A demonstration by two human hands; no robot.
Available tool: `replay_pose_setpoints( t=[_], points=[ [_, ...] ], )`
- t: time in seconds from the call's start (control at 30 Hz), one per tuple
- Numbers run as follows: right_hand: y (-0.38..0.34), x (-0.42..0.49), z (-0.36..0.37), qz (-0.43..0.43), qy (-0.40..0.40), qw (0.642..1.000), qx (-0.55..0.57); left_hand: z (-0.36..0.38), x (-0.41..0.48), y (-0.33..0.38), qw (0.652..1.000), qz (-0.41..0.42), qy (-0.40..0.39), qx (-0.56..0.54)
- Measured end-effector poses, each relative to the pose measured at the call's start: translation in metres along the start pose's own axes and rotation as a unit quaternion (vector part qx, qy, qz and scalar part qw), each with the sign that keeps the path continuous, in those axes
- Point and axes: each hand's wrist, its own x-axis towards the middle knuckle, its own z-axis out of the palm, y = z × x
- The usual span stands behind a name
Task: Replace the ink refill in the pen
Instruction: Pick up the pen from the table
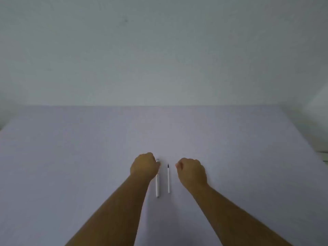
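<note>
A white pen (157, 185) lies on the pale table (71, 157), pointing away from me. My left hand (144, 166) is curled over its far end, fingertips pinching the pen near its grey cap. Just to the right, parallel to the pen, lies a thin white ink refill (168, 180) with a dark tip at its far end. My right hand (191, 172) rests on the table to the right of the refill, fingers curled in and apart from it, holding nothing.
The table runs back to a plain grey-white wall (159, 50). Its right edge (316, 148) slants down at the far right, with a pale object just beyond it. Both forearms reach in from the bottom of the view.
</note>
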Motion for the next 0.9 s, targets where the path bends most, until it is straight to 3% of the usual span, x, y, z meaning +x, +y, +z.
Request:
replay_pose_setpoints(
  t=[0.17, 0.37, 0.5, 0.63, 0.9],
  points=[
    [0.006, 0.0, 0.02, 0.011, -0.003, 1.0, 0.025, 0.036, -0.002, -0.013, 0.993, -0.071, -0.057, -0.071],
    [0.003, 0.004, 0.028, 0.006, -0.003, 0.998, 0.059, 0.04, 0.001, -0.015, 0.988, -0.084, -0.04, -0.124],
    [-0.014, 0.009, 0.018, 0.035, -0.037, 0.978, 0.203, 0.029, -0.006, -0.015, 0.984, -0.043, -0.016, -0.175],
    [-0.028, 0.015, 0.003, 0.132, -0.058, 0.926, 0.349, 0.018, -0.016, -0.009, 0.973, 0.037, -0.011, -0.227],
    [-0.033, 0.018, -0.023, 0.146, -0.1, 0.895, 0.409, 0.002, -0.027, -0.001, 0.961, 0.063, -0.085, -0.256]
  ],
)
